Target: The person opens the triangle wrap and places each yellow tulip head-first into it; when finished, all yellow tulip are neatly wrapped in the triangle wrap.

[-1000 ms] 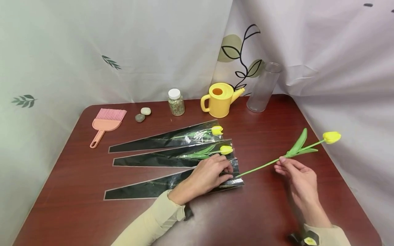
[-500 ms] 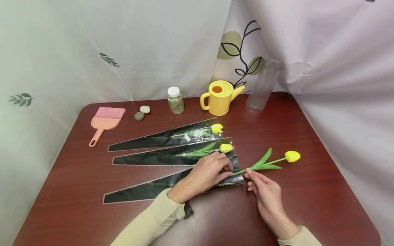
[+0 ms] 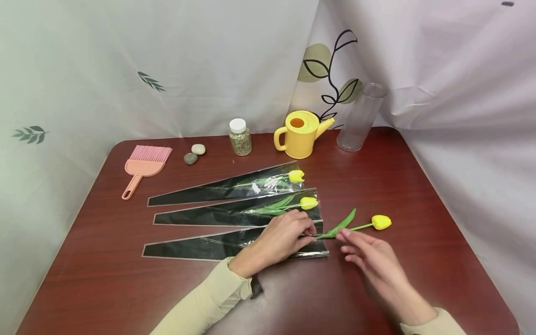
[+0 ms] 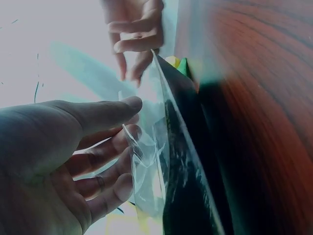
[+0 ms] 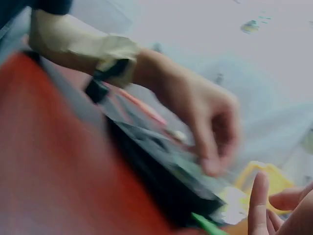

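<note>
Head view shows the left hand (image 3: pixel 281 238) resting on the wide mouth of the nearest cellophane sleeve (image 3: pixel 217 249), its fingers curled and pinching the clear front layer. The left wrist view confirms this: the thumb and fingers (image 4: pixel 105 161) hold the transparent film lifted away from the sleeve's black backing. The right hand (image 3: pixel 368 260) lies just beside the sleeve's mouth, fingers mostly straight and relaxed, the fingertips touching the stem of a loose yellow tulip (image 3: pixel 356 226). I cannot tell whether they pinch the stem or merely push it; the right wrist view is too blurred to settle it.

The loose tulip lies on the table (image 3: pixel 418 195) at the sleeve's mouth, its stem end at the opening by the left hand's fingertips, its leaf and bloom pointing away from the sleeve.

Behind the nearest sleeve, a second sleeve (image 3: pixel 234 211) lies just beside it with a yellow tulip inside, and a third sleeve (image 3: pixel 226 186) lies behind that, also holding a yellow tulip. All three taper the same way, with their narrow tips on the side away from the loose tulip.

Farther behind the sleeves stand a yellow watering can (image 3: pixel 299 134), a clear glass vase (image 3: pixel 360 118) and a small white-capped jar (image 3: pixel 239 137). Two pebbles (image 3: pixel 194 154) and a pink brush (image 3: pixel 144 166) lie beyond the sleeves' narrow tips. Pale curtains hang behind the table.
</note>
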Motion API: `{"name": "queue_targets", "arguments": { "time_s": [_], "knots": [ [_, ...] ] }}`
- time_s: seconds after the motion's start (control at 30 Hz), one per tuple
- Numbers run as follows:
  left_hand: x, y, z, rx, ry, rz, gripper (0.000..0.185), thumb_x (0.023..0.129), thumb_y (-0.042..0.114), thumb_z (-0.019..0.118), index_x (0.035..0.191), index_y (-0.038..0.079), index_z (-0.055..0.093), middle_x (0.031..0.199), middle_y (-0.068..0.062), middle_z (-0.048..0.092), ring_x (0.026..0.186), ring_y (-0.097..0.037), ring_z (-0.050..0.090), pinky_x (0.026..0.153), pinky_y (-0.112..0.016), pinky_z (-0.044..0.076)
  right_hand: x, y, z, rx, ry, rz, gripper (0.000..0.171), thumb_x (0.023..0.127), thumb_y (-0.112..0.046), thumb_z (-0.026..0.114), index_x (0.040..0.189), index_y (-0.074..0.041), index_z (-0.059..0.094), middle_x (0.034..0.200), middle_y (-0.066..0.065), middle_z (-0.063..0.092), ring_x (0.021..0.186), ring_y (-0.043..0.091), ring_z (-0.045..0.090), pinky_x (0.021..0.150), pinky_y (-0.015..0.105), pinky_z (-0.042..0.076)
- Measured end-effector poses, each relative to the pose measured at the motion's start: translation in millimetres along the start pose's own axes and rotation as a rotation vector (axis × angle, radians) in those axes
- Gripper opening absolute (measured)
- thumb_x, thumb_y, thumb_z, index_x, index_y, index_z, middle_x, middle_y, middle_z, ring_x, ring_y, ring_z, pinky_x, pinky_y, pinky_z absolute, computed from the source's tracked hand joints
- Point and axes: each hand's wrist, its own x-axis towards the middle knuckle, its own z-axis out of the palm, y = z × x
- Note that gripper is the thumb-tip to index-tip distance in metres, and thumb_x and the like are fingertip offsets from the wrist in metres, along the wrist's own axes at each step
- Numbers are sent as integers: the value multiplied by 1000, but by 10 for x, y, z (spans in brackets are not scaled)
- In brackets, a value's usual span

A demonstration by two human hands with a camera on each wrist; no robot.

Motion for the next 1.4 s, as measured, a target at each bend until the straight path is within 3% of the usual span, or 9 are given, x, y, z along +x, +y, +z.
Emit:
{"name": "queue_targets", "arguments": {
  "time_s": [0.13,0.2,0.33,0.47,0.57,0.73,0.87,1.17,1.4],
  "knots": [
    [-3,-7,-2,-4,0,0,6,89,27,74,89,23,70,88,12,60,84,-5,54,69,-19,45,50,-216,-232,-153,-27,-188,30,93,-19,69,116,1,70,103,14,72,76,16,68,69,30,57],
    [-7,-6,0,-5,-2,1,6,89,27,74,89,23,70,88,13,60,84,-5,54,68,-19,45,83,-267,-331,-369,-9,-340,32,92,-19,71,115,4,69,97,16,72,70,18,69,63,30,57],
    [-15,0,8,-10,-2,4,7,88,27,75,88,22,70,87,13,59,83,-4,53,68,-18,45,151,-283,-479,-886,90,-715,18,86,-16,78,102,-10,76,82,-1,72,62,12,66,56,20,51],
    [-18,4,14,-9,3,7,7,87,27,76,88,22,71,87,13,59,82,-4,53,67,-17,44,261,-302,-591,-1172,106,-1069,27,75,-5,83,98,-16,78,84,-9,69,74,8,60,65,17,45],
    [-19,6,16,-5,4,4,7,87,27,76,88,22,71,87,13,59,82,-4,53,67,-17,44,347,-326,-659,-1308,44,-1195,34,68,-3,83,100,-12,76,92,-3,70,87,15,57,76,30,41],
    [-15,6,11,1,1,-2,7,88,28,76,89,22,71,87,14,59,83,-3,53,68,-17,45,451,-316,-748,-1462,-43,-1223,28,68,-7,82,95,-9,76,101,2,70,94,24,57,76,41,37],
    [-12,5,5,3,1,-4,7,88,28,75,89,23,71,88,14,59,85,-3,53,69,-17,45,501,-307,-778,-1468,-75,-1231,23,67,-6,82,88,-10,76,100,2,69,94,24,57,76,39,37],
    [-21,23,-8,-6,10,-7,6,89,28,75,89,23,70,88,13,59,82,-5,52,67,-18,44,509,-267,-628,-1217,-307,-1205,32,67,-3,86,91,-21,76,100,-5,68,97,16,57,85,27,35],
    [1,28,-5,-20,32,8,8,89,28,75,92,21,72,91,12,60,84,-5,54,69,-18,45,507,-153,-343,-1085,-446,-1038,23,80,-9,81,95,-25,75,97,-12,67,96,9,57,81,17,41]
  ]
}}
